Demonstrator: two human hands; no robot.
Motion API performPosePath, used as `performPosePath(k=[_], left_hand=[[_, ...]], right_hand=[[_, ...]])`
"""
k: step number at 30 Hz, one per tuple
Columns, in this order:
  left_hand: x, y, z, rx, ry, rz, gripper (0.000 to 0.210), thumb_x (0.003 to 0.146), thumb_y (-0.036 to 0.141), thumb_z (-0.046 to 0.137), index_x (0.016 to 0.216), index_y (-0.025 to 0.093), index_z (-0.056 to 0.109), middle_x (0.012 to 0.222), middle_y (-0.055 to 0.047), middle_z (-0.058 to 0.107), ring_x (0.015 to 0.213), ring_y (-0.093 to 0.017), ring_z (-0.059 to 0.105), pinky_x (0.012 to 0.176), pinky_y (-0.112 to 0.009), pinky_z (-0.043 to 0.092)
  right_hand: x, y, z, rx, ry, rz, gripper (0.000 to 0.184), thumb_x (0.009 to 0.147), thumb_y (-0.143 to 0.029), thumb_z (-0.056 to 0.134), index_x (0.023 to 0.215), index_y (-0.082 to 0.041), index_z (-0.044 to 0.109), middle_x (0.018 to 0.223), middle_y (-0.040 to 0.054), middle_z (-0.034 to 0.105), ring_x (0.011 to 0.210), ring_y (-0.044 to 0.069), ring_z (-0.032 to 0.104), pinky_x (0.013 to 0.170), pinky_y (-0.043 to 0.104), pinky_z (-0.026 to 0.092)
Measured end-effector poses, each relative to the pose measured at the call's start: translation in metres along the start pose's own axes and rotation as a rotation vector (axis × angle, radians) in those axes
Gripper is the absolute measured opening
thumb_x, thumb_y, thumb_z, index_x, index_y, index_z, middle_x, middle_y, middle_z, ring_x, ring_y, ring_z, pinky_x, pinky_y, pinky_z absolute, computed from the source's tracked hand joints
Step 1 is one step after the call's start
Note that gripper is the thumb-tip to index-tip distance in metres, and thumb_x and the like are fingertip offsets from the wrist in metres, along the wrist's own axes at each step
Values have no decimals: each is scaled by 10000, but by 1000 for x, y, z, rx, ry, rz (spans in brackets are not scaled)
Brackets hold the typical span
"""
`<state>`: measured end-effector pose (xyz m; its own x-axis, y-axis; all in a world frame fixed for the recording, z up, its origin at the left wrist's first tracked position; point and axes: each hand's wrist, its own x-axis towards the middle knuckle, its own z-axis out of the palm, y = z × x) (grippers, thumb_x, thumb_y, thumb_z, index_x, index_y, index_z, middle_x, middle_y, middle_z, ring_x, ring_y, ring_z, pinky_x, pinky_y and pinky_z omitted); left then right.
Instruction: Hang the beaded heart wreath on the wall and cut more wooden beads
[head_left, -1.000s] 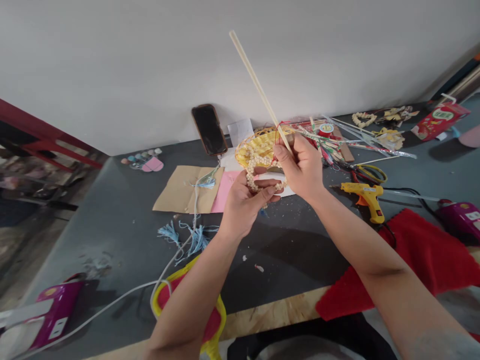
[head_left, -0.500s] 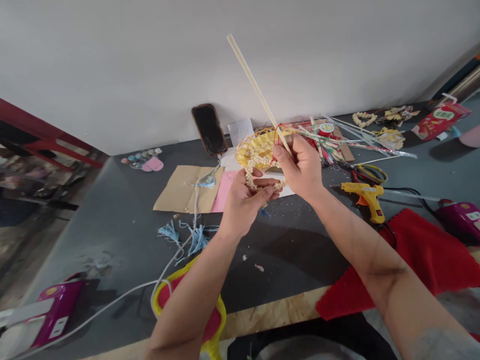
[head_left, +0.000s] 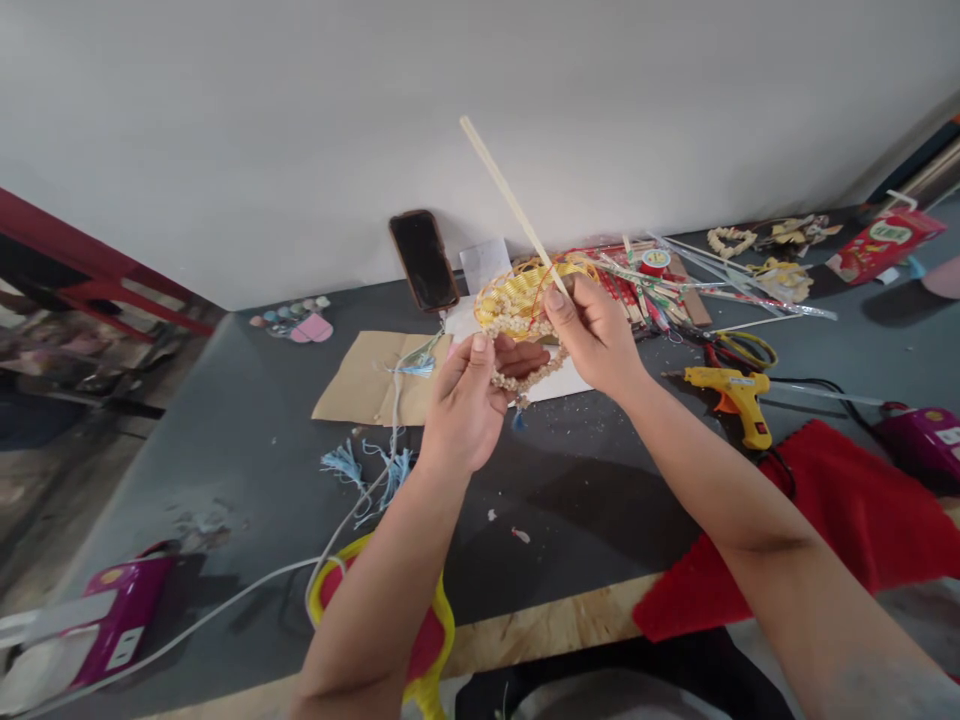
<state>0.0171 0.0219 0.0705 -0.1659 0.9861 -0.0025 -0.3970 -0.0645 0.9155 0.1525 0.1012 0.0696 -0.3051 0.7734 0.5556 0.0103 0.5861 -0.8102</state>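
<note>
My left hand holds a ring of small cream beads above the dark table, fingers curled around it, with a small blue tassel hanging under the ring. My right hand pinches a long pale wooden stick that slants up and to the left, a thin red thread looped near the fingertips. Both hands meet just in front of a yellow woven basket.
A black phone leans on the wall. Brown card, blue tassels, a yellow glue gun, red cloth, a white cable, purple devices and a heap of sticks and wrappers lie around.
The stick has dropped lower and tilted a little. My left hand has turned and shifted slightly left and up, its fingers opening around the bead ring.
</note>
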Motion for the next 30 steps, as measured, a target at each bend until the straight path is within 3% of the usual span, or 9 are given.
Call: performPosePath(k=[3, 10, 16, 21, 30], left_hand=[[-1, -2, 2, -9, 20, 21, 299, 857, 503, 616, 903, 208, 609, 808, -44, 737, 897, -235, 718, 641, -312, 578], [-4, -4, 8, -12, 35, 31, 311, 864, 514, 602, 875, 203, 604, 709, -28, 699, 899, -227, 709, 734, -341, 580], [-4, -6, 6, -4, 55, 25, 304, 868, 512, 602, 869, 207, 600, 697, -13, 669, 757, -170, 694, 529, -235, 504], [-4, -9, 5, 40, 78, 42, 329, 873, 534, 583, 871, 205, 585, 688, -15, 654, 754, -160, 683, 468, -208, 440], [-3, -7, 5, -1, 56, 25, 302, 880, 512, 584, 859, 210, 596, 694, -14, 662, 794, -178, 690, 601, -257, 532]], right_hand=[[-2, 1, 3, 36, 18, 18, 327, 979, -488, 416, 791, -223, 447, 674, -37, 427, 575, 96, 435, 529, 248, 360], [-7, 1, 7, -35, 49, -20, 301, 986, -480, 399, 814, -235, 428, 647, -44, 410, 559, 107, 425, 539, 266, 357], [-11, 0, 11, -82, 64, -64, 275, 992, -441, 400, 804, -241, 413, 631, -41, 434, 556, 120, 414, 544, 280, 353], [-13, 0, 14, -100, 83, -66, 272, 990, -448, 401, 818, -239, 429, 624, -48, 437, 534, 111, 417, 527, 271, 338], [-11, 2, 13, -66, 56, -36, 293, 984, -472, 402, 812, -236, 433, 640, -45, 439, 550, 106, 428, 545, 270, 363]])
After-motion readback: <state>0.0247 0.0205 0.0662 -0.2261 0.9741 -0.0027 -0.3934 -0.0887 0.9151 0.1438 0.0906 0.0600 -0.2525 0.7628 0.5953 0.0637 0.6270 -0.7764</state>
